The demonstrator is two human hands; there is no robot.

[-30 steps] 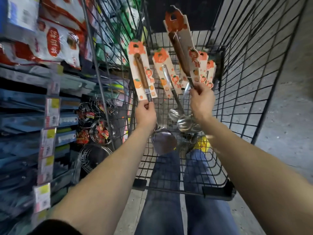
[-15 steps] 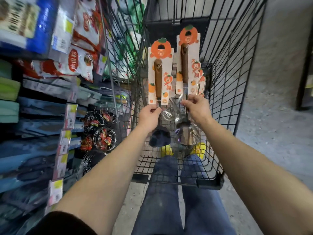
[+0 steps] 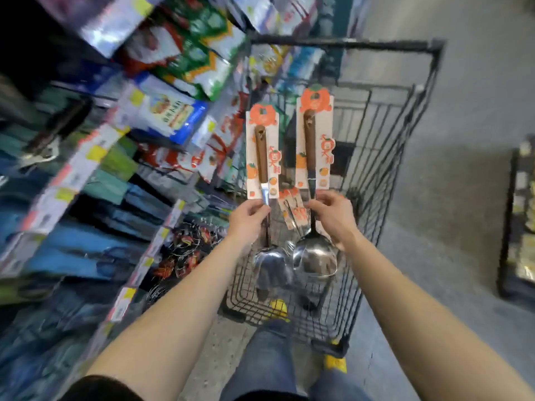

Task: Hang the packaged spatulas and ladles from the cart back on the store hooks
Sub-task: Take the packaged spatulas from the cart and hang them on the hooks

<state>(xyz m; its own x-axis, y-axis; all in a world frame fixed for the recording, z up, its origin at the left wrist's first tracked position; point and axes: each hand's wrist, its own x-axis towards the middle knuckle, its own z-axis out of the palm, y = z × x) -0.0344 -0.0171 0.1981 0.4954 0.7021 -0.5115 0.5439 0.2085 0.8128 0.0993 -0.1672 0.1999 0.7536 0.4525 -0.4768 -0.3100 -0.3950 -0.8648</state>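
My left hand (image 3: 249, 217) grips the metal neck of a packaged spatula (image 3: 262, 153), held upright with its orange-and-white card on top and its steel blade hanging below my wrist. My right hand (image 3: 330, 214) holds a second packaged spatula (image 3: 314, 140) the same way, a little higher and to the right. Both sit above the black wire cart (image 3: 405, 117). More carded utensils (image 3: 292, 208) lie in the cart between my hands, partly hidden. No store hook is clearly visible; the picture is blurred.
Shelves (image 3: 95, 157) packed with bagged goods and price tags run along the left, close to the cart. Coiled wire items (image 3: 185, 250) hang low on that side. Grey floor (image 3: 451, 198) lies to the right, with another rack (image 3: 518, 227) at the right edge. My legs stand behind the cart.
Both spatulas are lifted higher and clear of the cart. The view has swung and tilted, bringing more of the left shelves into sight.
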